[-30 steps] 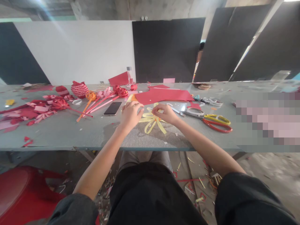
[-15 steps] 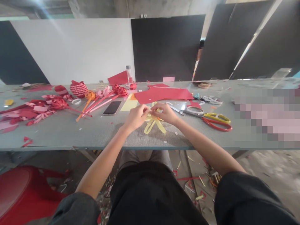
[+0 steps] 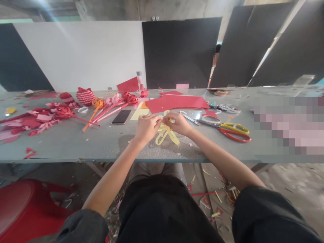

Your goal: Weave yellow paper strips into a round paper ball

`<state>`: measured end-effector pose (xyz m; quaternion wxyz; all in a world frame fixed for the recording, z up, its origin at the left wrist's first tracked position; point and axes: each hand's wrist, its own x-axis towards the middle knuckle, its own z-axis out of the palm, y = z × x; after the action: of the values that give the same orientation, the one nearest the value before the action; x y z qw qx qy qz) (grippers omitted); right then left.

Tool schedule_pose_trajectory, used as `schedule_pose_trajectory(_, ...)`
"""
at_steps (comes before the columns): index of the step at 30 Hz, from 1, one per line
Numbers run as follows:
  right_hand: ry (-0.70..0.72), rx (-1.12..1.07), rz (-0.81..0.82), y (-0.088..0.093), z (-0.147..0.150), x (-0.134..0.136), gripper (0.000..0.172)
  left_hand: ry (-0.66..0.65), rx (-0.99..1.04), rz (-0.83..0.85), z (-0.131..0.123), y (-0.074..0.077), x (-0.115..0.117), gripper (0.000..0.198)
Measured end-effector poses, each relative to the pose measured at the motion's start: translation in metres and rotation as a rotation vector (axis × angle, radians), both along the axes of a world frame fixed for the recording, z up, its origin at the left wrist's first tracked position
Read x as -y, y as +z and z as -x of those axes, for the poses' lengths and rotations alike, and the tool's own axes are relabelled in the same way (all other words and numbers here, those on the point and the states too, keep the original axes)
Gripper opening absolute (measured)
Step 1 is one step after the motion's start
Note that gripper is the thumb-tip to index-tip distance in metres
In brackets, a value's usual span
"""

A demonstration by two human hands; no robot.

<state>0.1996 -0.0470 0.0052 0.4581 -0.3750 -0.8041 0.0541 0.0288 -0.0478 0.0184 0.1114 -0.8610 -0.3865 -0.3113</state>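
A flower shape of looped yellow paper strips (image 3: 174,137) lies on the table in front of me, with a small orange spot near its middle. Over its far part, my left hand (image 3: 148,127) is closed, thumb and fingers pinched together. Facing it from the right, my right hand (image 3: 177,123) is pinched in the same way, its fingertips almost meeting those of the left. Whatever is between the fingertips is too small and too hidden to name. Both hands cover some of the yellow loops.
Right of my hands lie scissors (image 3: 234,132) with red and yellow handles and a snap-off cutter (image 3: 191,118). A phone (image 3: 122,116) and paper flowers on stems (image 3: 111,109) are at left. Red paper sheets (image 3: 179,102) lie behind. A red stool (image 3: 22,209) stands below.
My left hand has turned slightly, its back now more raised and its fingers more bunched. The right hand stays nearly in place, and the yellow flower has barely moved.
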Motion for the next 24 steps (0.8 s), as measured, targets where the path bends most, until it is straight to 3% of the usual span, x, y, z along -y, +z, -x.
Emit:
schedule_pose_trajectory(12,-0.181,0.240,-0.078,-0.005,0.000,-0.005,0.016,0.016,-0.203,-0.056,-0.003,0.008,-0.001,0.019)
schedule_pose_trajectory(24,-0.060,0.204,-0.007,-0.005,-0.001,-0.005,0.016,-0.082,-0.054,0.155,0.009,0.013,-0.003,0.019)
